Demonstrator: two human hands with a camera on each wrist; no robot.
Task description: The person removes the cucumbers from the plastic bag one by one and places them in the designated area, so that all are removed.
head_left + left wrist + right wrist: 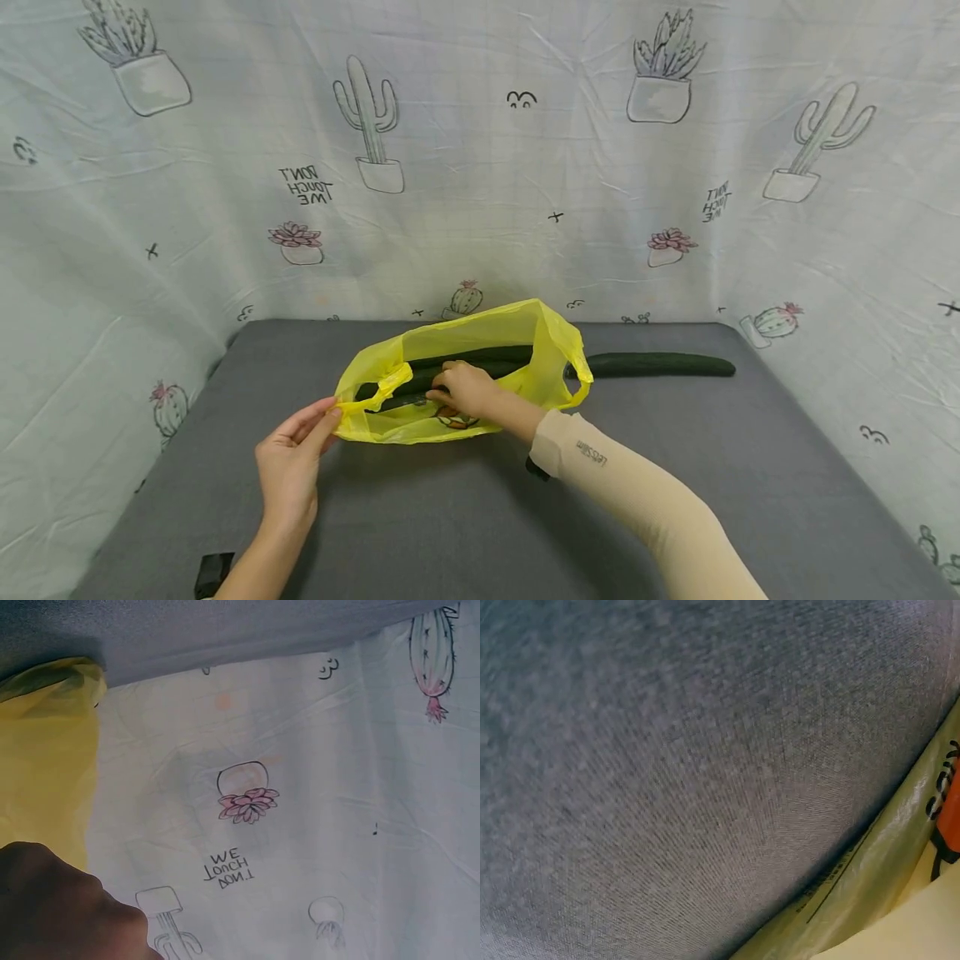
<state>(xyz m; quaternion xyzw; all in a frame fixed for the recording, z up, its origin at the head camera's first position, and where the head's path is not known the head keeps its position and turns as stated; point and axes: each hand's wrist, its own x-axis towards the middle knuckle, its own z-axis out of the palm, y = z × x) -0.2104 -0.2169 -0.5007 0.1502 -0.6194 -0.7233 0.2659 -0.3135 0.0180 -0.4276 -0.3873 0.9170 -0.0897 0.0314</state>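
Observation:
A yellow plastic bag (pixel 450 333) lies on its side, its mouth spread toward me. Several long dark green cucumbers (pixel 487 354) lie inside it. My left hand (pixel 292 458) pinches the bag's left end by the handle; in the left wrist view, the dark knuckles of that left hand (pixel 67 907) show beside the yellow bag (pixel 45 765). My right hand (pixel 472 392) reaches into the mouth, its fingers curled over a cucumber, fingertips partly hidden. Outside, to the right of the bag, one more cucumber (pixel 660 364) lies on the table. The right wrist view shows the bag's printed side (pixel 885 862).
A grey cloth-covered table (pixel 450 525) lies under everything. Behind and at both sides hangs a pale curtain (pixel 465 167) with cactus drawings. A beige sleeve (pixel 637 492) covers my right forearm. A small black device (pixel 213 573) sits by my left wrist.

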